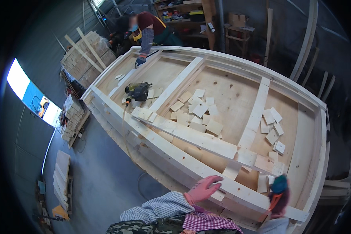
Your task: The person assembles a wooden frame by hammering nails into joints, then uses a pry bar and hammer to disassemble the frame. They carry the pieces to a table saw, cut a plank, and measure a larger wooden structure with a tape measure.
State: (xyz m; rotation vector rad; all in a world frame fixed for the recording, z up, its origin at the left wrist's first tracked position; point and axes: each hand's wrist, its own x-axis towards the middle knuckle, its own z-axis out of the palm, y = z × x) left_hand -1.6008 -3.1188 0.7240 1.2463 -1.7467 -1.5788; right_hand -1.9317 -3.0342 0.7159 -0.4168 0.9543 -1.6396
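Observation:
My left hand, in a pink work glove, lies with its fingers stretched out on the near beam of a large wooden frame. My right hand is gloved too and blurred by motion at the frame's near right corner. It grips a tool with a teal top and an orange part; its exact kind is too smeared to tell. Just beyond it ends a loose plank lying lengthwise over the cross beams. Small square wooden blocks are scattered on the panel inside the frame.
A nail gun with an air hose rests on the frame's left part. At the far end a co-worker leans over, a blue-gloved hand on the frame. Stacked timber and a pallet of boards stand left.

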